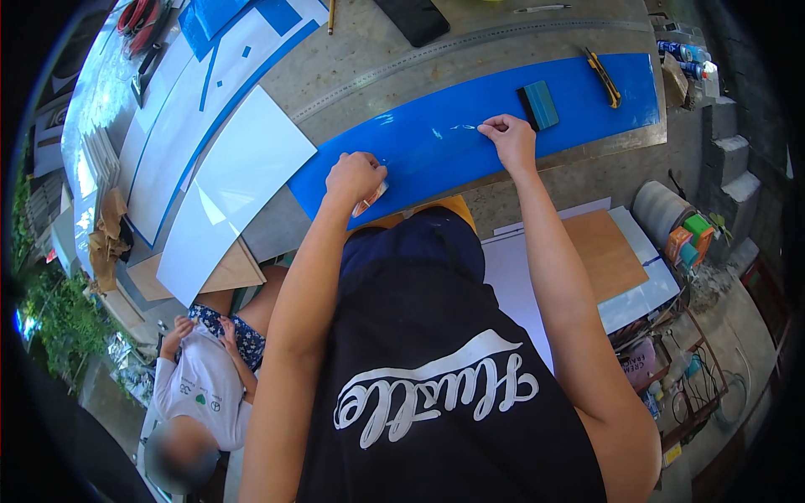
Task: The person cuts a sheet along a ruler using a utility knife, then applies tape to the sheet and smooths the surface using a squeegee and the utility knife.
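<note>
A long blue sheet [579, 92] lies across the table in front of me. At its left part my left hand [355, 178] is closed around a roll of clear tape [369, 199], most of it hidden by the palm. My right hand [510, 138] pinches the end of what looks like a clear tape strip [463, 127], which shows only as glints above the blue surface. Just beyond the right fingers rests a teal squeegee [543, 102] with a dark edge. Farther right, on the same sheet, is a yellow utility knife [602, 80].
A long steel ruler [394, 64] and a black phone [414, 18] lie behind the blue sheet. White panels [237, 186] cover the left side. A seated person [205, 386] is at lower left. Boards [599, 256] stand on my right.
</note>
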Motion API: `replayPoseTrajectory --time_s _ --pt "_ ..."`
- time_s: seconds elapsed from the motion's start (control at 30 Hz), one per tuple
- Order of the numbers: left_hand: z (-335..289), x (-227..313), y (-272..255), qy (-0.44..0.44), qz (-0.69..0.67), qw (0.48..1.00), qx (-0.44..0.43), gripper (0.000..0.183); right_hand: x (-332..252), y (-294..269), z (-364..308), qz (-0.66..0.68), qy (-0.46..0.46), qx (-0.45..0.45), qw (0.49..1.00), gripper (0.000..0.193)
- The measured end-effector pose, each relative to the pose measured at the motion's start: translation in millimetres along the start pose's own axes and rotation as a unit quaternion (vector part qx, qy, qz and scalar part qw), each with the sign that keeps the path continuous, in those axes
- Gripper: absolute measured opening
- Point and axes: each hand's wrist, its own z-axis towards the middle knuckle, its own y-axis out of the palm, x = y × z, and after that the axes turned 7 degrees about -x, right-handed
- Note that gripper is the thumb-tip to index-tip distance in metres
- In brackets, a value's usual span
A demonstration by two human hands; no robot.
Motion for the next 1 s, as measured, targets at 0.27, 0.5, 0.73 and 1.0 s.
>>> replayPoseTrajectory --time_s 0.27,0.5,0.73,1.0 --pt "5.3 -1.2 -0.7 -0.012 0.002 1.0 -0.027 0.036 0.7 1.8 -0.3 -0.01 -0.012 0.007 1.0 0.018" --pt "5.4 0.7 -4.3 -0.026 -0.01 0.997 -0.065 0.038 -2.0 3.7 -1.0 -0.012 -0.005 0.008 1.0 0.02" --pt "5.9 0.9 -3.5 -0.021 0.0 0.998 -0.055 0.038 -1.2 -3.6 9.2 -0.133 0.041 0.032 0.99 0.041" --pt "2.5 4.9 -9.3 -0.028 -0.018 0.997 -0.068 0.037 -8.4 -5.6 13.9 -0.147 0.085 0.015 0.985 0.047"
